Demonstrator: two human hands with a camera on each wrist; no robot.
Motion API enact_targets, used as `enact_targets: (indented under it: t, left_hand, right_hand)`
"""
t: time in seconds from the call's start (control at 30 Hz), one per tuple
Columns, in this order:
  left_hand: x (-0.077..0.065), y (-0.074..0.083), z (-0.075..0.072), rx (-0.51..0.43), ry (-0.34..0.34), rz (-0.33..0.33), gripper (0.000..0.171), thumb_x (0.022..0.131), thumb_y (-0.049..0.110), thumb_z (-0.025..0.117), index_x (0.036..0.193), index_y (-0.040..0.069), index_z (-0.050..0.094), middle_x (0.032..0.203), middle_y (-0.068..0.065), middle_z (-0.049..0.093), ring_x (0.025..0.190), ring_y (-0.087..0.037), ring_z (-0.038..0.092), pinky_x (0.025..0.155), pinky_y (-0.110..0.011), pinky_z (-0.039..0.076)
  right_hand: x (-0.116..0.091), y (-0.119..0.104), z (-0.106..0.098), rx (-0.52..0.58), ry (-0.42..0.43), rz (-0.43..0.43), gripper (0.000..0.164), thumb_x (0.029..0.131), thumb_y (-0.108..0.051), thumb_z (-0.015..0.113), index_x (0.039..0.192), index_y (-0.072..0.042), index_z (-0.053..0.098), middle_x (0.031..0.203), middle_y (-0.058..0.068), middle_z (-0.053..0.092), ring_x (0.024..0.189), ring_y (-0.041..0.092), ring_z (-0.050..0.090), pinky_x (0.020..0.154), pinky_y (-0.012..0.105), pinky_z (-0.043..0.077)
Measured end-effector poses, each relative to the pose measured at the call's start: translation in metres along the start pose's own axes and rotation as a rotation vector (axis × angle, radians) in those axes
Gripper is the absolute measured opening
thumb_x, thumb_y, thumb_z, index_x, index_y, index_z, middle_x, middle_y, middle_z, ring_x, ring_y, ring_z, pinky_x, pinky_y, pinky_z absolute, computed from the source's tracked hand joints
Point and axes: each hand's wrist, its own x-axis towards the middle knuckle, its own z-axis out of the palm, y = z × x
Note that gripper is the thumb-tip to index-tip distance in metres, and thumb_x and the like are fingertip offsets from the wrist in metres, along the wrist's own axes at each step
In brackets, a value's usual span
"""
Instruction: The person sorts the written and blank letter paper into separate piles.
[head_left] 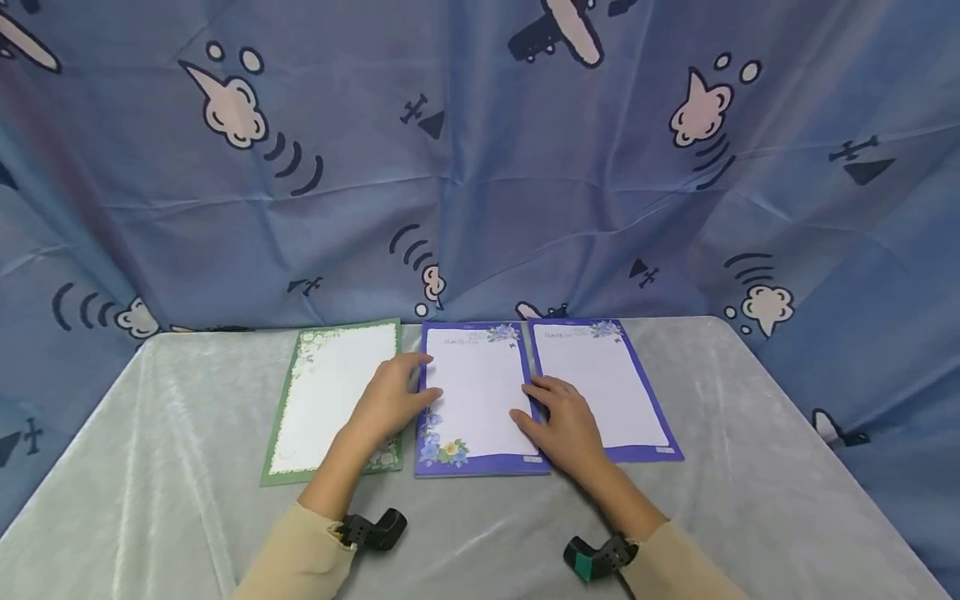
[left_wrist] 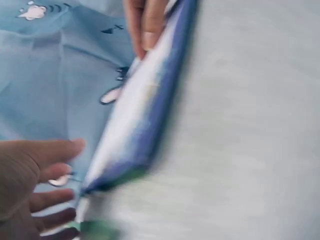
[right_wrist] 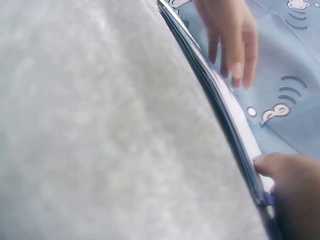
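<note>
A stack of purple-bordered letter paper (head_left: 480, 392), with printed blue and yellow flowers, lies in the middle of the table. My left hand (head_left: 390, 400) is at its left edge, fingertips and thumb pointing inward over the border; in the left wrist view the fingers (left_wrist: 52, 200) are spread. At the right edge, my right hand (head_left: 562, 422) rests with its thumb on the paper and fingers along the border. Several layers show along the stack's side (right_wrist: 220, 112) in the right wrist view. The right hand's lower fingers are hidden there.
Green-bordered letter paper (head_left: 330, 392) lies on the left, partly under the left forearm. More purple-bordered paper (head_left: 600, 383) lies on the right, close beside the middle stack. A grey cloth covers the table (head_left: 750, 467); a blue patterned curtain (head_left: 480, 167) hangs behind.
</note>
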Motion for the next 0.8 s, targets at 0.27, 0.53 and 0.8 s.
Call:
enact_targets:
  t: [0.27,0.53,0.8]
  left_hand:
    - [-0.003,-0.02,0.024,0.099,0.049,0.111,0.073,0.086,0.039,0.078,0.145,0.005,0.053,0.157,-0.021,0.043,0.146,-0.042,0.04,0.12,-0.059,0.031]
    - [-0.005,-0.023,0.026,0.119,0.023,0.098,0.083,0.087,0.048,0.075,0.156,0.017,0.041,0.155,-0.015,0.049,0.147,-0.042,0.038,0.118,-0.062,0.032]
    - [-0.005,-0.022,0.026,0.106,0.032,0.091,0.079,0.086,0.046,0.077,0.152,0.014,0.047,0.152,-0.017,0.052,0.146,-0.042,0.04,0.118,-0.061,0.033]
  right_hand:
    - [-0.001,-0.003,-0.001,-0.007,-0.006,0.012,0.048,0.085,-0.032,0.08,0.122,-0.003,0.073,0.134,0.018,0.067,0.13,0.039,0.057,0.106,0.059,0.046]
    - [-0.002,0.0,0.0,-0.009,0.013,0.005,0.046,0.085,-0.031,0.08,0.122,-0.004,0.073,0.134,0.016,0.067,0.13,0.038,0.057,0.107,0.058,0.046]
    - [-0.001,-0.002,0.0,-0.019,0.005,0.021,0.052,0.086,-0.033,0.078,0.128,-0.002,0.069,0.135,0.019,0.065,0.131,0.039,0.057,0.108,0.058,0.045]
